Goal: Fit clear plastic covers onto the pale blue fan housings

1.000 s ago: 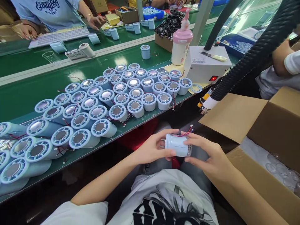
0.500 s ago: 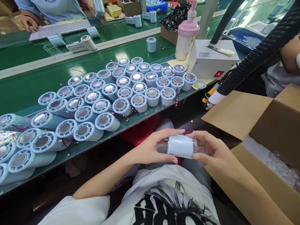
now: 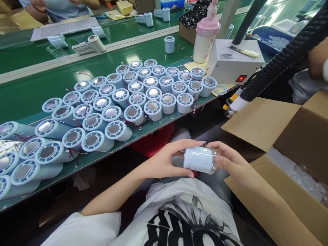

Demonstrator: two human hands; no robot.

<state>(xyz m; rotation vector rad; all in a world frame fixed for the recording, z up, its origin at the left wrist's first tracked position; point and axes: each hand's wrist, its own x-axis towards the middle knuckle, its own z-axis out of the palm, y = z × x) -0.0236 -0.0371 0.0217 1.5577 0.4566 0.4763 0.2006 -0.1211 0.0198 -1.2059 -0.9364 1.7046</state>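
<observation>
A light blue cylinder (image 3: 197,159), lying on its side above my lap, is held by my left hand (image 3: 171,160), with thumb and fingers on either side. A clear plastic cover (image 3: 213,160) encloses the cylinder's right end. My right hand (image 3: 232,163) grips the end of that cover, its fingers bent and slightly blurred. A small connector tip (image 3: 204,143) shows above the cylinder. Many similar blue cylinders (image 3: 152,110) stand or lean close together on the green bench (image 3: 143,131), with round metal discs on top and thin red and dark wires.
To the right is an open cardboard box (image 3: 261,124) with clear plastic pieces inside. A white box with a lit red switch (image 3: 234,63), a pink-lidded bottle (image 3: 206,37) and a black corrugated hose (image 3: 282,56) stand nearby. Across the bench, a co-worker's arm (image 3: 38,12) shows.
My right hand's fingers have shifted from the cover's side towards its end. The red and dark wires above the cylinder have mostly gone from sight. The co-worker's raised blue item is out of view.
</observation>
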